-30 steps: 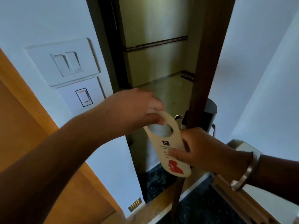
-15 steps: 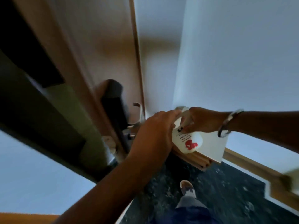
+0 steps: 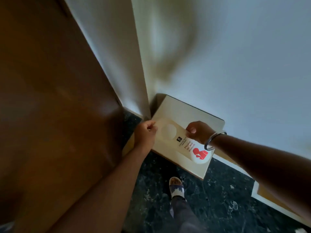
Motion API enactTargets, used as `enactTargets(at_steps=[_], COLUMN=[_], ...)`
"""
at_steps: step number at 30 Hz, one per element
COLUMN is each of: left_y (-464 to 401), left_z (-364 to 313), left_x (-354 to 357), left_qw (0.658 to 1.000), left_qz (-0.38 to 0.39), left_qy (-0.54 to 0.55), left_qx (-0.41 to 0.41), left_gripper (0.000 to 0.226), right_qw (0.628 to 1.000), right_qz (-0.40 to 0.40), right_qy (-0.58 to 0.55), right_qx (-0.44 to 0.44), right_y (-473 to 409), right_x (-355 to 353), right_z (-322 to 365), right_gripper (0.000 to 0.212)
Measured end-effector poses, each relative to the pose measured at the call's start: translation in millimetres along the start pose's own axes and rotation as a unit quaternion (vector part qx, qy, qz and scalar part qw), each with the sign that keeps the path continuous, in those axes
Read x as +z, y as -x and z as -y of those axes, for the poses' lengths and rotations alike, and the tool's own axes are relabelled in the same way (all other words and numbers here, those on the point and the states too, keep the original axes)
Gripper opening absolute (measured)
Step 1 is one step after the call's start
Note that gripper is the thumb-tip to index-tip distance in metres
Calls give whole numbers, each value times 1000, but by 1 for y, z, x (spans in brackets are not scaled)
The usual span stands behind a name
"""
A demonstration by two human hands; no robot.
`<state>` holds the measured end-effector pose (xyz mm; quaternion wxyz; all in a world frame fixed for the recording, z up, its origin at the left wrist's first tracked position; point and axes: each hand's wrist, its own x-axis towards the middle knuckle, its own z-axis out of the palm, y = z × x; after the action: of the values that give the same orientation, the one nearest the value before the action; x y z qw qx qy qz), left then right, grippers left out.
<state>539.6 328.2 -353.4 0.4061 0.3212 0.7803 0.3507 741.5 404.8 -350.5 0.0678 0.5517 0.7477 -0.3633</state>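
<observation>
Two hands hold a door sign over a white worktop in the corner.

The door sign (image 3: 184,144) says "Please do not disturb" and has a red picture at its round end. The left hand (image 3: 145,133) pinches the end with the hole, and the right hand (image 3: 198,132), with a bracelet (image 3: 214,140) on its wrist, pinches the side edge. The sign lies flat, low over the white worktop (image 3: 181,111); I cannot tell if it touches. It hangs on nothing, so I think the carrying is done and letting go is left. The brown door (image 3: 50,98) stands to the left, and a sandal (image 3: 176,185) is on the dark floor (image 3: 218,190).
</observation>
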Motion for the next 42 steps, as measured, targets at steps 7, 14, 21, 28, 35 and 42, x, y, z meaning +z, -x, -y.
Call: enactTargets(at_steps=[7,14,21,28,35,42], left_y=[-116,-172,-189,-121,-3,134], left_z=[101,167,163,67,-50,-119], left_x=[107,151,147,47,-93,-217], left_qw=[991,987,984,913,811,699], left_qz=[20,14,93,89,-144,-418], left_qy=[-6,-68,-99,-391,-556,-572], left_qx=[-131,-145,-111,76,111,100], left_gripper=[13,20,41,65,91,95], right_qw=[992,985,986,997,921,782], right_qz=[-13,-1,-24,-36,-108,-211], right_qy=[-69,-69,-60,65,187,142], right_qx=[104,161,154,-31,-325,-570], right_y=[-123,-184,-197,-129,-50,-5], right_x=[80,145,153,66,-31,-62], right_z=[-100,-141,-144,-56,90,265], right_gripper=[9,11,22,39,64,91])
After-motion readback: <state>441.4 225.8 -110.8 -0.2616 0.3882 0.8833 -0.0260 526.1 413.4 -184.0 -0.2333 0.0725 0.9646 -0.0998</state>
